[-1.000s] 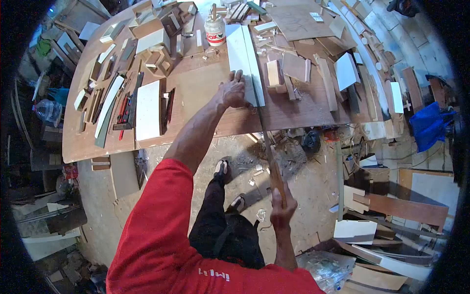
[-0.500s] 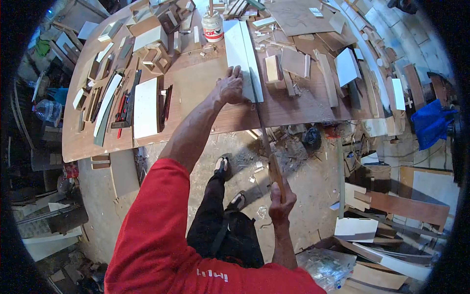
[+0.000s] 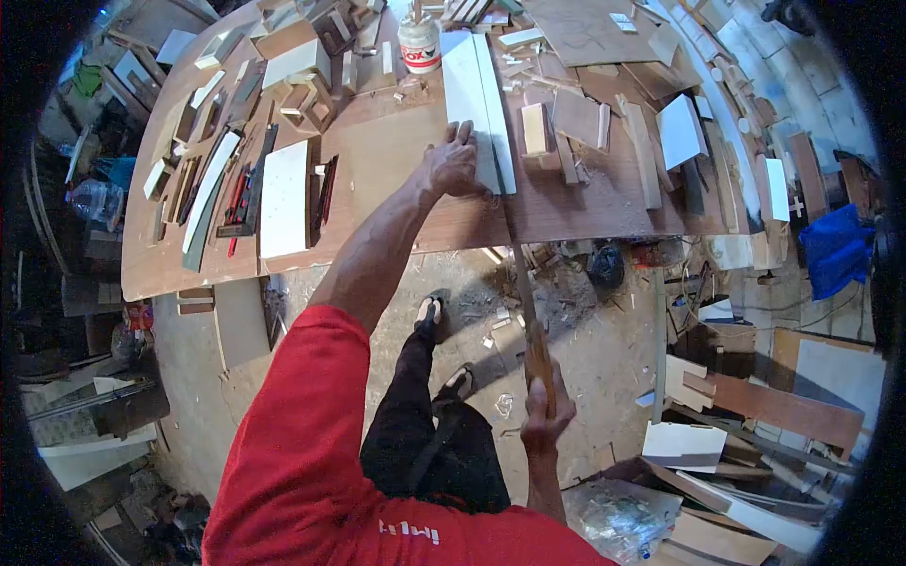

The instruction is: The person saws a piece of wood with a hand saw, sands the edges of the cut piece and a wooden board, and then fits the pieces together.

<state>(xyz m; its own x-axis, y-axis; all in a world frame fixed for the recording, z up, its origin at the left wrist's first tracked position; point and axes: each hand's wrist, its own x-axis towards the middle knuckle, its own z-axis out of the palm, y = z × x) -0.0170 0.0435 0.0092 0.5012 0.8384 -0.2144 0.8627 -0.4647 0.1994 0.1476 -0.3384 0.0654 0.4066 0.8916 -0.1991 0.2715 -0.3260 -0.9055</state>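
A long white board (image 3: pixel 467 80) lies lengthwise on the table, a dark lengthwise line dividing it near its right side. My left hand (image 3: pixel 453 168) presses on its near left part, fingers apart on top and thumb by the near end. Below the table edge, my right hand (image 3: pixel 545 415) is wrapped round the wooden handle of a handsaw (image 3: pixel 525 288). The narrow saw blade runs up from the handle to the board's near end, in line with that dark line. Whether its teeth are inside the board is too small to tell.
Wood blocks, offcuts and a white panel (image 3: pixel 285 200) lie about the wooden table (image 3: pixel 377 212). A labelled white tub (image 3: pixel 419 47) stands at the back. On the floor are a black bag (image 3: pixel 605 267), scraps and, at right, stacked boards (image 3: pixel 686 443).
My right hand and the saw have shifted slightly down, drawing the blade back towards me. The left hand stays on the board; the whole view has shifted slightly.
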